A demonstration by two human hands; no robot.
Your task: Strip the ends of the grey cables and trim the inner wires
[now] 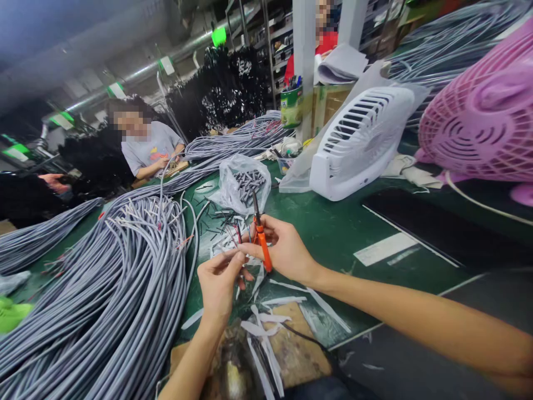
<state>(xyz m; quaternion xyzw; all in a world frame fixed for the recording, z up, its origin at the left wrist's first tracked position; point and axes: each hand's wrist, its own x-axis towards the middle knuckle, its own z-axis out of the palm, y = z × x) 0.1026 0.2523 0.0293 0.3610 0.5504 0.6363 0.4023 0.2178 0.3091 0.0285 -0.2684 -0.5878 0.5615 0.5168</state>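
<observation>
Head view: right hand [283, 250] clenched round orange-handled metal cutters [261, 240]; left hand [219, 280] fingers pinching a thin grey cable end [230, 247] just beside the blades. Short dark offcuts [222, 222] litter the green counter [333, 228]. Progress judged partial: 1 large grey cable bundle [125, 278] lies alongside.

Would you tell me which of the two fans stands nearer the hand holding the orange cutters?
The white fan, beyond the right hand; the pink fan sits farther off at the picture's right edge.
</observation>
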